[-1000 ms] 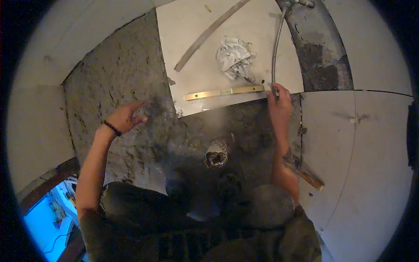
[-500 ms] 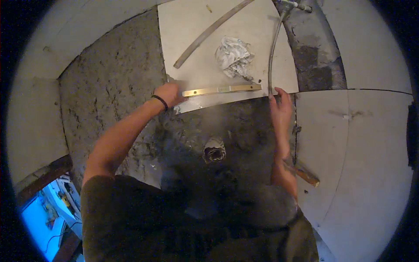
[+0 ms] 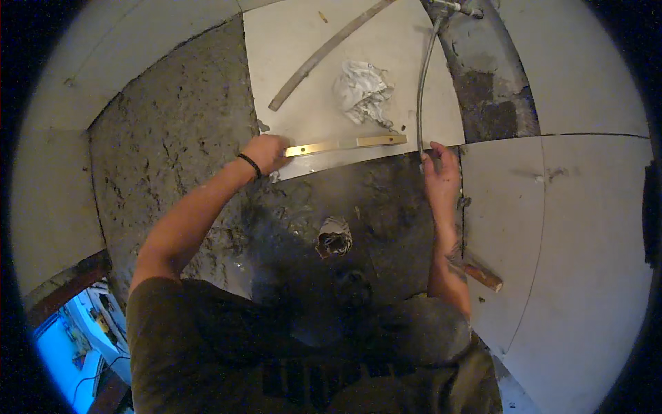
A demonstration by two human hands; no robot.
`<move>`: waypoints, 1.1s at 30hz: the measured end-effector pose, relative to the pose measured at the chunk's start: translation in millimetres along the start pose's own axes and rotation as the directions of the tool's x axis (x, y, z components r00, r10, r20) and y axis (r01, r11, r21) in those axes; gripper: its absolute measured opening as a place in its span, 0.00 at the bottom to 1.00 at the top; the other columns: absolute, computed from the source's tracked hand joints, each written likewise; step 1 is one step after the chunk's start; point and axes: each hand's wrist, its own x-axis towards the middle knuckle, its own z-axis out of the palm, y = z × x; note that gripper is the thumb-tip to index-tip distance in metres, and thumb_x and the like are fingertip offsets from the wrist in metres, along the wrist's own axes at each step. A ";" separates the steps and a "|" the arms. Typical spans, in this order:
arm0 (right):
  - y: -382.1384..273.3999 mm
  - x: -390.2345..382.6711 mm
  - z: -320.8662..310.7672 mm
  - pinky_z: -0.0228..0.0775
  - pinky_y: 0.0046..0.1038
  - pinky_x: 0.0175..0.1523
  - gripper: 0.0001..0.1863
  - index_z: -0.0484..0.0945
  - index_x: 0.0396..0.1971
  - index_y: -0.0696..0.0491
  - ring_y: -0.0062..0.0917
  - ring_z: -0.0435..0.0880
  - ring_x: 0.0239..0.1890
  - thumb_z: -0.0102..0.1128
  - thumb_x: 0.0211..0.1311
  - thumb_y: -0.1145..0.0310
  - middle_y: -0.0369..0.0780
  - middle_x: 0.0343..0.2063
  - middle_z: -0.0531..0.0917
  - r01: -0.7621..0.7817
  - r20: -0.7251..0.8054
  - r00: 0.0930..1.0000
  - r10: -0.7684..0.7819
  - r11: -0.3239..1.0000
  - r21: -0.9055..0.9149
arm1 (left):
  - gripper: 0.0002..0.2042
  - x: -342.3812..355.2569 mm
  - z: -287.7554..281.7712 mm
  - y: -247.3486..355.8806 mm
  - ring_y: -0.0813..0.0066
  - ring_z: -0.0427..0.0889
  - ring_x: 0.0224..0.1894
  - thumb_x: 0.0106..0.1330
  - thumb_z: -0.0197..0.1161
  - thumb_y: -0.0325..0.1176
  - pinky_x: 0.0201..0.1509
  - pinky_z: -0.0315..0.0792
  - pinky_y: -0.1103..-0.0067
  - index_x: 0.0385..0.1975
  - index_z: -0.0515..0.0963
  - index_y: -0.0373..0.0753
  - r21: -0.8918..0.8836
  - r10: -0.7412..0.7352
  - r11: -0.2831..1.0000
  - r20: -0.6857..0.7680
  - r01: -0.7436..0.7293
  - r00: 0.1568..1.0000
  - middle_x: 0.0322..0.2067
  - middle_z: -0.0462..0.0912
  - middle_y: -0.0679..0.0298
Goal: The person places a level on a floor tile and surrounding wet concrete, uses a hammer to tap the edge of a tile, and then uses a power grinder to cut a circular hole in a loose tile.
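My left hand (image 3: 265, 152), with a dark band at the wrist, is closed around the left end of a gold-coloured spirit level (image 3: 381, 140). The level lies across a large pale tile (image 3: 312, 117), near the tile's lower edge. At that tile's lower right corner is my right hand (image 3: 443, 171), thumb and fingers apart and slightly bent. Beside its thumb comes down the end of a thin flexible hose (image 3: 420, 103); whether they touch is unclear. A crumpled white cloth or paper (image 3: 364, 92) rests on the tile above the level.
A long strip (image 3: 324, 55) lies on the tile's upper part. Rough grey mortar (image 3: 172, 117) covers the left and lower middle, where a paper-stuffed pipe opening (image 3: 334, 238) shows. A wooden handle (image 3: 484, 276) is near my right forearm. Pale tiles (image 3: 586, 241) extend right; a valve (image 3: 458, 8) is above.
The view has shifted slightly, moving the scene a little left. My right hand sits a bit lower beside the hose end. My left hand keeps its hold on the spirit level.
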 end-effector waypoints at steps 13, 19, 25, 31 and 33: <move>-4.6 -2.3 -3.4 0.67 0.35 0.52 0.16 0.75 0.42 0.56 0.42 0.75 0.46 0.60 0.53 0.70 0.47 0.40 0.78 0.015 -0.014 1.000 -0.015 1.000 0.014 | 0.13 -3.3 3.1 -9.0 0.52 0.80 0.34 0.53 0.63 0.40 0.39 0.73 0.63 0.34 0.78 0.40 -0.003 -0.013 1.000 0.002 0.013 1.000 0.28 0.81 0.53; -1.1 -3.3 -4.2 0.67 0.35 0.51 0.16 0.75 0.43 0.56 0.43 0.75 0.45 0.61 0.53 0.70 0.47 0.40 0.78 0.040 -0.003 0.999 -0.040 0.999 -0.018 | 0.12 -4.5 -4.8 1.8 0.52 0.80 0.35 0.54 0.62 0.39 0.41 0.73 0.63 0.34 0.78 0.41 -0.008 -0.048 0.999 0.035 0.048 0.998 0.29 0.81 0.52; -3.4 -5.3 -3.1 0.68 0.35 0.50 0.16 0.75 0.43 0.54 0.43 0.76 0.44 0.61 0.53 0.69 0.47 0.39 0.78 0.021 -0.015 1.000 -0.020 0.999 0.048 | 0.12 -6.5 -1.5 -1.5 0.52 0.80 0.34 0.53 0.63 0.39 0.40 0.74 0.64 0.34 0.78 0.40 -0.050 -0.026 0.998 0.012 0.027 1.000 0.29 0.81 0.52; 4.6 -4.8 0.8 0.68 0.36 0.48 0.15 0.76 0.41 0.55 0.41 0.76 0.42 0.61 0.52 0.70 0.47 0.38 0.78 0.051 -0.020 0.999 -0.051 0.998 0.023 | 0.16 -1.1 6.5 -9.9 0.51 0.80 0.33 0.52 0.65 0.40 0.39 0.74 0.65 0.36 0.77 0.38 -0.050 0.003 0.999 0.016 -0.003 1.000 0.28 0.81 0.51; 4.4 -5.5 2.9 0.69 0.30 0.44 0.15 0.76 0.42 0.55 0.32 0.77 0.38 0.61 0.52 0.72 0.43 0.34 0.78 0.087 -0.043 0.995 -0.087 0.996 0.002 | 0.16 -2.0 8.2 -13.3 0.51 0.80 0.33 0.52 0.65 0.40 0.39 0.75 0.65 0.36 0.77 0.37 -0.037 0.005 0.999 0.011 -0.005 1.000 0.28 0.81 0.51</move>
